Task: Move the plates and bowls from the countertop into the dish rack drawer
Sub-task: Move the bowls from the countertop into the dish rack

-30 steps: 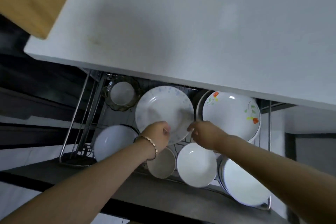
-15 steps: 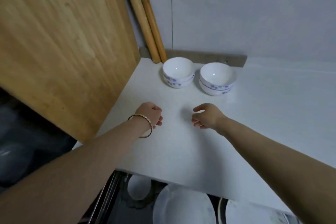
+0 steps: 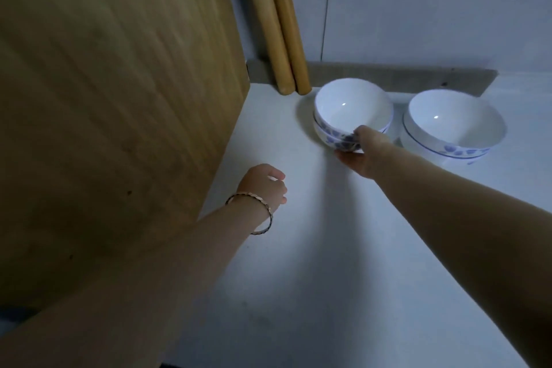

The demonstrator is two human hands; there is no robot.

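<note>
Wooden board (image 3: 104, 98): leans at the left edge of the countertop (image 3: 298, 278).
Left hand (image 3: 264, 184): over the countertop, fingers loosely curled, holding nothing.
Left bowl stack (image 3: 349, 107): one blue-flowered white bowl nested in another, near the back wall.
Right hand (image 3: 363, 152): grips that stack's near wall, thumb by the rim.
Right bowl stack (image 3: 454, 125): just beside, untouched.
Change: half a second ago the right hand hung short of the bowls.

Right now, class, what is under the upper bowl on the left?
A second blue-patterned bowl, nested beneath the upper bowl on the countertop. The right hand covers its near side.
</note>
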